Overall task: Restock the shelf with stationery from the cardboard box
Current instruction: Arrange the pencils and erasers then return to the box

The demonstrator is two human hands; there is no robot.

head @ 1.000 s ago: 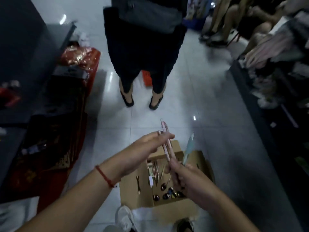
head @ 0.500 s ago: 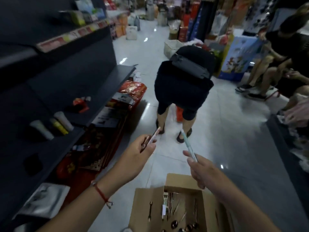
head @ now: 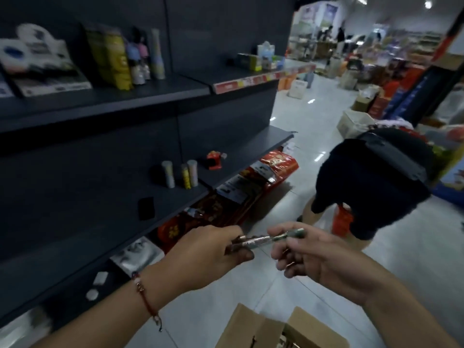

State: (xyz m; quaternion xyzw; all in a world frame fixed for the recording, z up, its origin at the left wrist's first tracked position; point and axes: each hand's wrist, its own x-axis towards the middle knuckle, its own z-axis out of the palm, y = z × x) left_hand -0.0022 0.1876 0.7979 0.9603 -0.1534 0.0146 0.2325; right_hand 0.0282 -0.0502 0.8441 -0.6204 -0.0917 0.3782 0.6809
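Head view
Pens (head: 263, 239): a thin bundle held over the aisle floor, above the open cardboard box (head: 253, 327) at the near edge, right of the dark shelf (head: 105, 249).
Left hand (head: 208, 257): fingers curled round the bundle's left end; how many pens it holds I cannot tell.
Right hand (head: 324, 259): thumb and fingers pinch the green-tinted right end.
Handling: likely light, stiff, smooth plastic barrels; loose pens could slide past each other, so hold the bundle round mid-barrel.
Long axis: nearly level, left to right, the right end slightly higher and farther.
Which end is the tip: blurred, cannot tell.
Shelf target: bare boards lie to the left, near three small tubes (head: 179, 173).
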